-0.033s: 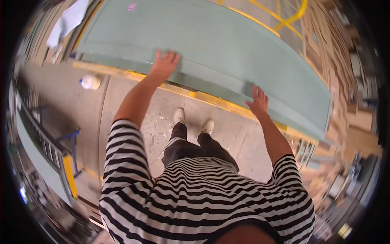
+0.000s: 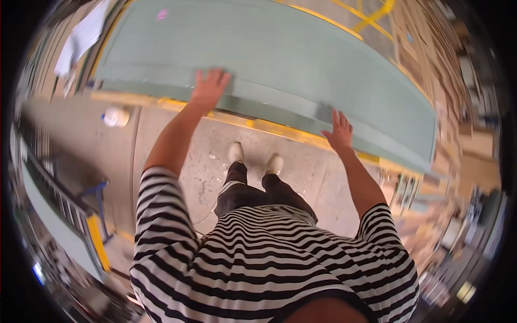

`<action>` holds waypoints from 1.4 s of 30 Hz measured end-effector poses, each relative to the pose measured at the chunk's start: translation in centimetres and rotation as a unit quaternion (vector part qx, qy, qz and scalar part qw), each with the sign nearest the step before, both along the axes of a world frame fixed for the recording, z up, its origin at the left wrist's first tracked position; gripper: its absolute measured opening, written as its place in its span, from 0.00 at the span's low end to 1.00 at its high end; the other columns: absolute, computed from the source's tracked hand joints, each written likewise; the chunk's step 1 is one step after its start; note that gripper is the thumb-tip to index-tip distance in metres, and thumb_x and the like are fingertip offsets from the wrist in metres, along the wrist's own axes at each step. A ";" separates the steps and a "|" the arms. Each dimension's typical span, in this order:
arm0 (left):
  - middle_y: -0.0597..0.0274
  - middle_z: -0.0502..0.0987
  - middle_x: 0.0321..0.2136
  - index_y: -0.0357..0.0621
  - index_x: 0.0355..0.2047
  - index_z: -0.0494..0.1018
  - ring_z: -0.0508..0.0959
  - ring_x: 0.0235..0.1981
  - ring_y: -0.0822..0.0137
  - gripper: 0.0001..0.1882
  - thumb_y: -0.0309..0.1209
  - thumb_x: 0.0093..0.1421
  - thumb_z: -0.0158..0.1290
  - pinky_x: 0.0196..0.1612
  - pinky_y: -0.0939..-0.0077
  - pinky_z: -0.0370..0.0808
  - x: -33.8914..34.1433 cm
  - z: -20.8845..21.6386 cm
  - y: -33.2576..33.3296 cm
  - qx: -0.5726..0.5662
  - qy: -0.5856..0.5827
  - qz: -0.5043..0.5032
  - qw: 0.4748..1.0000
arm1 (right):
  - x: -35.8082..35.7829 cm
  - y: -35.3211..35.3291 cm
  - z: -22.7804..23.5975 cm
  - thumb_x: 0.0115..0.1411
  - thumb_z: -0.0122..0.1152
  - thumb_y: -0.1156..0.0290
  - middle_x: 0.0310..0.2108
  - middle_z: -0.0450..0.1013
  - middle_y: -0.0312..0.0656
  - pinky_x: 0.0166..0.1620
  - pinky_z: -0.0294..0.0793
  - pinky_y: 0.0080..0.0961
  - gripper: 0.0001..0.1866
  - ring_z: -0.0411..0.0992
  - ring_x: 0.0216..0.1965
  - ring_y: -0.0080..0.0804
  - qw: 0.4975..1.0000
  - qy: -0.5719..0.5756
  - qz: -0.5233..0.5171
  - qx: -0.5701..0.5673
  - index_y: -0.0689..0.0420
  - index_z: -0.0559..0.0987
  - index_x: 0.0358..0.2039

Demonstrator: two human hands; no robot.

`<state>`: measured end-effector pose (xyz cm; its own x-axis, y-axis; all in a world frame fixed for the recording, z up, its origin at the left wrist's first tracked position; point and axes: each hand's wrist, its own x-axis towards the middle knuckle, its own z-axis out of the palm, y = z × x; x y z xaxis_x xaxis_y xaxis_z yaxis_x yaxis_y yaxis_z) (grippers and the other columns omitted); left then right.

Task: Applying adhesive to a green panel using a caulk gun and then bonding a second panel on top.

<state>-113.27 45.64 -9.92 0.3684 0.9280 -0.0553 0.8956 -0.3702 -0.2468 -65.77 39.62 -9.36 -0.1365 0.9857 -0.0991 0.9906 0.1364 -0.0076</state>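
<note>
A long grey-green panel lies flat across the upper view, on a stand with a yellow near edge. My left hand reaches over the panel's near edge, fingers spread. Farther right, my right hand is at the same edge with its fingers and thumb apart. Neither holds anything. Dark shadows lie beside both hands; whether the palms press on the surface I cannot tell. A small pink mark shows near the panel's far left part.
On the concrete floor to the left stands a white jug. A blue and yellow frame with a pale panel is at the lower left. Stacked brown boards line the right side. White sheets lie at the upper left.
The whole view has turned slightly, so the panel and floor sit a little differently. Both hands remain near the panel's edge with fingers apart.
</note>
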 end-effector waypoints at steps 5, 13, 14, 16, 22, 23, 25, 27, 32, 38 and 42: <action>0.47 0.65 0.55 0.47 0.63 0.58 0.65 0.56 0.49 0.37 0.35 0.54 0.58 0.59 0.45 0.57 2.9 -1.9 -7.3 0.007 -0.219 0.050 0.974 | 5.7 -15.2 -1.8 0.52 0.67 0.53 0.54 0.67 0.54 0.57 0.66 0.42 0.36 0.65 0.56 0.52 0.969 0.161 -0.183 -0.044 0.53 0.68 0.59; 0.44 0.76 0.30 0.41 0.33 0.73 0.75 0.35 0.40 0.08 0.31 0.61 0.46 0.37 0.48 0.71 23.5 -4.7 -19.4 -0.256 -0.320 0.007 0.912 | 15.5 -50.3 -10.4 0.51 0.63 0.54 0.46 0.75 0.54 0.53 0.70 0.38 0.25 0.70 0.53 0.47 0.744 0.194 -0.573 -0.284 0.61 0.80 0.43; 0.44 0.75 0.29 0.42 0.32 0.72 0.75 0.34 0.40 0.08 0.31 0.61 0.46 0.36 0.48 0.70 27.9 -4.7 -19.1 -0.242 -0.338 -0.062 0.907 | 18.6 -55.4 -12.4 0.52 0.62 0.58 0.42 0.76 0.54 0.48 0.72 0.36 0.21 0.73 0.48 0.44 0.769 0.136 -0.540 -0.314 0.61 0.80 0.39; 0.44 0.75 0.28 0.42 0.31 0.70 0.75 0.34 0.40 0.08 0.33 0.62 0.46 0.35 0.47 0.70 35.4 -3.5 -19.2 -0.271 -0.328 -0.068 0.902 | 19.1 -60.1 -14.0 0.54 0.59 0.64 0.32 0.77 0.50 0.37 0.75 0.32 0.14 0.76 0.34 0.38 0.652 0.259 -0.678 -0.219 0.62 0.81 0.33; 0.40 0.76 0.29 0.38 0.32 0.69 0.75 0.34 0.38 0.12 0.36 0.63 0.45 0.37 0.46 0.70 51.3 -1.6 -17.3 -0.261 -0.241 -0.162 0.921 | 27.1 -56.6 -8.3 0.58 0.56 0.70 0.17 0.72 0.40 0.20 0.68 0.23 0.10 0.69 0.16 0.27 0.412 0.463 -0.779 0.096 0.64 0.78 0.28; 0.42 0.76 0.29 0.39 0.32 0.70 0.76 0.34 0.40 0.13 0.38 0.63 0.45 0.37 0.46 0.70 53.8 -1.4 -16.8 -0.256 -0.235 -0.164 0.923 | 28.5 -55.8 -8.0 0.58 0.55 0.70 0.17 0.71 0.40 0.21 0.69 0.23 0.10 0.69 0.17 0.27 0.411 0.476 -0.769 0.116 0.64 0.78 0.29; 0.41 0.76 0.29 0.39 0.31 0.71 0.76 0.34 0.39 0.14 0.38 0.64 0.45 0.37 0.46 0.70 59.2 -1.2 -16.0 -0.244 -0.228 -0.191 0.923 | 31.8 -53.6 -7.4 0.59 0.55 0.69 0.17 0.71 0.40 0.21 0.69 0.23 0.11 0.69 0.17 0.26 0.417 0.478 -0.762 0.130 0.64 0.78 0.29; 0.41 0.76 0.29 0.38 0.29 0.70 0.76 0.34 0.38 0.17 0.41 0.64 0.45 0.35 0.47 0.70 64.0 -1.5 -15.2 -0.224 -0.255 -0.215 0.916 | 34.8 -51.5 -7.4 0.60 0.55 0.68 0.17 0.71 0.39 0.22 0.70 0.24 0.11 0.69 0.17 0.26 0.423 0.477 -0.758 0.139 0.64 0.78 0.29; 0.42 0.76 0.28 0.38 0.29 0.71 0.75 0.33 0.38 0.16 0.40 0.64 0.48 0.34 0.48 0.70 77.7 -1.1 -13.1 -0.268 -0.357 -0.183 0.876 | 44.0 -46.0 -5.7 0.60 0.58 0.62 0.17 0.72 0.38 0.25 0.71 0.24 0.16 0.70 0.19 0.24 0.494 0.474 -0.718 0.125 0.64 0.78 0.27; 0.45 0.76 0.27 0.39 0.31 0.72 0.75 0.32 0.41 0.12 0.37 0.62 0.50 0.33 0.50 0.71 97.7 1.1 -10.0 -0.271 -0.400 -0.295 0.824 | 58.2 -41.9 -5.7 0.59 0.59 0.63 0.20 0.75 0.45 0.30 0.73 0.31 0.15 0.73 0.21 0.31 0.631 0.371 -0.667 0.139 0.64 0.79 0.27; 0.52 0.76 0.33 0.43 0.35 0.73 0.76 0.36 0.48 0.10 0.36 0.59 0.55 0.38 0.54 0.72 110.1 2.3 -7.6 -0.215 -0.345 -0.383 0.830 | 68.8 -35.6 -1.8 0.57 0.60 0.63 0.26 0.77 0.51 0.36 0.75 0.33 0.13 0.77 0.29 0.39 0.657 0.365 -0.641 0.155 0.62 0.81 0.32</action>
